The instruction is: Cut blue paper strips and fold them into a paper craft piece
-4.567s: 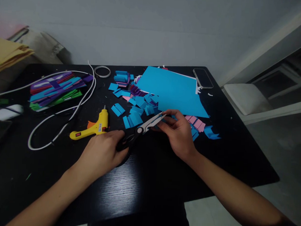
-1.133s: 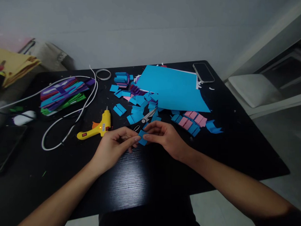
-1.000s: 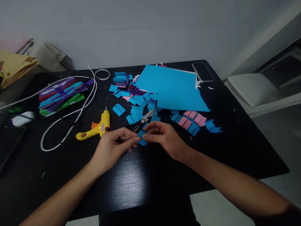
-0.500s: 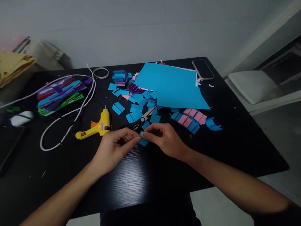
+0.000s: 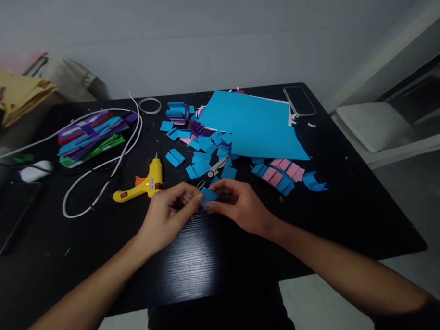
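Note:
My left hand point(image 5: 167, 216) and my right hand point(image 5: 238, 204) meet over the black table point(image 5: 202, 265), both pinching one small blue paper piece point(image 5: 208, 197) between thumbs and fingertips. Just behind the hands lie the scissors point(image 5: 213, 170), blades pointing toward a scatter of folded blue paper pieces point(image 5: 202, 157). A yellow glue gun point(image 5: 143, 184) with a lit lamp lies left of my left hand.
A large blue paper sheet point(image 5: 253, 125) covers the back middle, a phone point(image 5: 299, 100) beyond it. Pink and blue folded pieces point(image 5: 281, 173) sit at right. Coloured paper strips point(image 5: 91, 136), a white cable point(image 5: 108, 166) and a tape ring point(image 5: 150, 105) lie at left.
The scissors, held in my left hand 4.6 s ago, now lie on the table. Both hands have taken one blue piece and keep working it; in the last second it has turned slightly.

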Demonstrator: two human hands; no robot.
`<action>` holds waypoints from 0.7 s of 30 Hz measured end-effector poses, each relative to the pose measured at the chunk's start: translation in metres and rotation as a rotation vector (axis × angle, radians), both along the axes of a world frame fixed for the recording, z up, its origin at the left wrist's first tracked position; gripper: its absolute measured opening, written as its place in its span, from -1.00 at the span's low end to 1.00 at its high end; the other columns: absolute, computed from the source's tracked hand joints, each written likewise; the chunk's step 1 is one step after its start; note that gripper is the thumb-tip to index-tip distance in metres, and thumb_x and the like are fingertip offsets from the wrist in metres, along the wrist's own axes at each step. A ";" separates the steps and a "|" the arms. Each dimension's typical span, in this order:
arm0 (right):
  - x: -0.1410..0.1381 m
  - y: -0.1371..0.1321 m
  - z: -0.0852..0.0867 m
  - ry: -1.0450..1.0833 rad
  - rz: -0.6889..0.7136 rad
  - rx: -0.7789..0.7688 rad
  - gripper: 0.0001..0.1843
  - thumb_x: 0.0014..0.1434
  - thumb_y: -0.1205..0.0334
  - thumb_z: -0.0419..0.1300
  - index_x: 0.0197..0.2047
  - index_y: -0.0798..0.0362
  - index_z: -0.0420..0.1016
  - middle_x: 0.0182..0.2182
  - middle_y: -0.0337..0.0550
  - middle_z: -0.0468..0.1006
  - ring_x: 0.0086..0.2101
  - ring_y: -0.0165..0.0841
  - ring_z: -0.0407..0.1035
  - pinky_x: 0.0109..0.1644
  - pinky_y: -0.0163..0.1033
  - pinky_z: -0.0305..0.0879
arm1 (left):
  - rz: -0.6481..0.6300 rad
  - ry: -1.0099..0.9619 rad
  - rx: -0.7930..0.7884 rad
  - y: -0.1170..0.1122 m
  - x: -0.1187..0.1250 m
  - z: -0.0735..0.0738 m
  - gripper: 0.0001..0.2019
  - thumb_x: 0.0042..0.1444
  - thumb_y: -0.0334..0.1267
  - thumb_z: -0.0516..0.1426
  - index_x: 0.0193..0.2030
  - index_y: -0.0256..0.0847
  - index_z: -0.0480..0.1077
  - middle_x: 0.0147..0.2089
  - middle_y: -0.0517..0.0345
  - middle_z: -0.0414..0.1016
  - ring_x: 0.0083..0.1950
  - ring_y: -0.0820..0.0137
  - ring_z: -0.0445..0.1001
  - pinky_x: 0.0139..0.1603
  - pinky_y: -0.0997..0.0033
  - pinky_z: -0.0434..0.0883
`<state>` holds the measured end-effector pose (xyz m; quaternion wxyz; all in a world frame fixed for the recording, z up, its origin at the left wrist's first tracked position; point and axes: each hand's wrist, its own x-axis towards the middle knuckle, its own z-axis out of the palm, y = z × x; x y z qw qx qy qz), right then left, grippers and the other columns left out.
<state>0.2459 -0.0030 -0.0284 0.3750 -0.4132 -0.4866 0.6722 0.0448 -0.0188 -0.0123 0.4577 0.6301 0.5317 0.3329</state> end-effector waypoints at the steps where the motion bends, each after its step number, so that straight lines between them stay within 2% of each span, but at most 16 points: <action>1: 0.000 0.000 -0.001 0.026 -0.006 -0.017 -0.57 -0.07 0.10 0.59 -0.18 0.04 0.58 -0.30 -0.20 0.68 -0.30 -0.32 0.60 -0.05 -0.13 0.55 | 0.009 -0.013 -0.013 0.001 0.000 0.000 -0.75 0.28 -0.09 0.23 -0.28 -0.24 0.50 -0.50 0.23 0.46 -0.49 0.48 0.43 -0.45 0.50 0.37; 9: 0.003 0.004 0.000 0.089 -0.050 -0.055 -0.59 -0.08 0.08 0.60 -0.20 0.03 0.63 -0.31 -0.21 0.68 -0.30 -0.33 0.59 -0.10 -0.15 0.58 | -0.054 -0.092 -0.145 0.004 -0.001 0.001 -0.78 0.19 -0.13 0.28 -0.33 -0.25 0.50 -0.50 0.20 0.53 -0.51 0.47 0.47 -0.47 0.52 0.44; 14: 0.005 0.006 0.001 0.031 -0.054 -0.004 -0.62 0.00 0.11 0.56 -0.14 0.02 0.63 -0.38 -0.24 0.65 -0.34 -0.36 0.57 -0.14 -0.19 0.55 | -0.055 -0.118 -0.147 0.003 0.000 0.001 -0.76 0.22 -0.10 0.28 -0.29 -0.25 0.50 -0.46 0.17 0.57 -0.48 0.45 0.51 -0.44 0.51 0.49; 19: 0.005 0.007 -0.002 0.035 -0.058 -0.001 -0.58 0.02 0.09 0.54 -0.07 0.02 0.62 -0.33 -0.22 0.66 -0.31 -0.34 0.58 -0.11 -0.17 0.57 | -0.070 -0.092 -0.125 0.002 -0.001 -0.003 -0.72 0.28 -0.05 0.25 -0.28 -0.24 0.47 -0.43 0.19 0.56 -0.45 0.45 0.52 -0.40 0.49 0.48; 21: 0.004 0.007 -0.003 0.065 -0.066 -0.023 -0.60 0.02 0.08 0.54 -0.11 0.02 0.62 -0.30 -0.20 0.66 -0.28 -0.32 0.59 -0.11 -0.14 0.60 | -0.083 -0.068 -0.103 0.001 -0.001 -0.006 -0.71 0.31 -0.04 0.21 -0.29 -0.23 0.47 -0.42 0.19 0.55 -0.44 0.45 0.52 -0.39 0.49 0.47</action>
